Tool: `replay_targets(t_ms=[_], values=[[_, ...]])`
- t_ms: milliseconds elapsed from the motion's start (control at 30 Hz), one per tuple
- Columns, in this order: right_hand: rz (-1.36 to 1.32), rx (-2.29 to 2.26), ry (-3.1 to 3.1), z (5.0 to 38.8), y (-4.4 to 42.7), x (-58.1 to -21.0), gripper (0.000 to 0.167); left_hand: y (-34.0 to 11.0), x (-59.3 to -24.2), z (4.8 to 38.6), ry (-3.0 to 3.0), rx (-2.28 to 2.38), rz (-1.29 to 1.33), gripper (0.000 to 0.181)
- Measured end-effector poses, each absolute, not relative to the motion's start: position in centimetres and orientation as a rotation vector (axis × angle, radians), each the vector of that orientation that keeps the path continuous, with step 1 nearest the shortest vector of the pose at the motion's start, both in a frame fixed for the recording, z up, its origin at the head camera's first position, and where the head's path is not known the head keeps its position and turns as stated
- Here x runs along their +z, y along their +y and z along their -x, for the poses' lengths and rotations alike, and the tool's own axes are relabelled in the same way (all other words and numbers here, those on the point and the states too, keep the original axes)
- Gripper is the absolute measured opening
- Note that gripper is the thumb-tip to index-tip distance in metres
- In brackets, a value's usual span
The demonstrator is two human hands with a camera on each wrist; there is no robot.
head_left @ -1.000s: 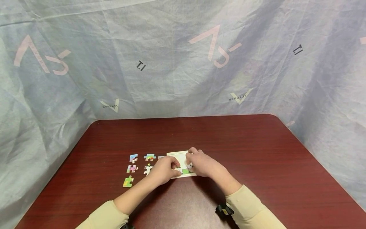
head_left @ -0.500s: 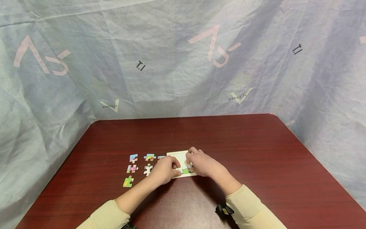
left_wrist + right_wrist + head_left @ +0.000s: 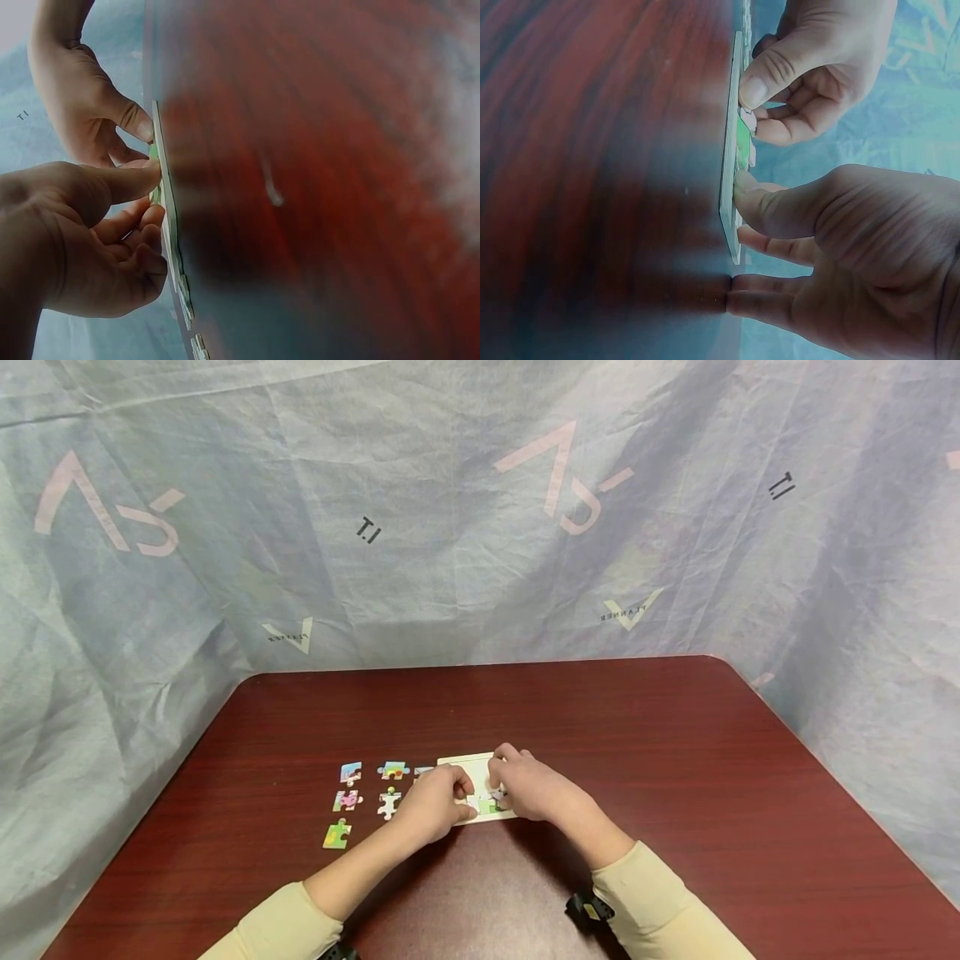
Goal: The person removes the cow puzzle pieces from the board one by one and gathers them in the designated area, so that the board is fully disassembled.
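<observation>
A shallow cream puzzle tray lies on the table in the head view, with a partly green puzzle piece near its front edge. My left hand bends over the tray's left side, its thumb and forefinger pinching a piece mostly covered by the fingers. From the right, my right hand reaches in and grips at a piece with thumb and forefinger. The right wrist view shows the green piece between the thumbs of the left hand and right hand. Other right fingers reach down past the tray edge.
Loose jigsaw pieces lie left of the tray, among them a green one, a pink one and a white one. Another piece is partly behind the left hand. A printed cloth hangs behind the dark red table.
Both hands keep nearly the same place over the tray. The green piece between them looks slightly shifted and paler; the loose pieces stay put.
</observation>
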State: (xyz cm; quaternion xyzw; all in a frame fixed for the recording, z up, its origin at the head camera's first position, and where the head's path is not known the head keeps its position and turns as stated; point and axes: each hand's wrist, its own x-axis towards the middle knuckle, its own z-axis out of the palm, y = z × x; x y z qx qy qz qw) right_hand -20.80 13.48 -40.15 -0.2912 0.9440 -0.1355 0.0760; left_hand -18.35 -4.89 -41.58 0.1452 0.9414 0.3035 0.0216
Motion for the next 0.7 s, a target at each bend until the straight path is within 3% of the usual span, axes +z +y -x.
replay_targets(t_ms=[700], values=[[0.868,-0.437,2.816,20.87,13.58,-40.14,0.018,-4.84,-41.95,18.21,2.967,1.039,-0.525,0.017]])
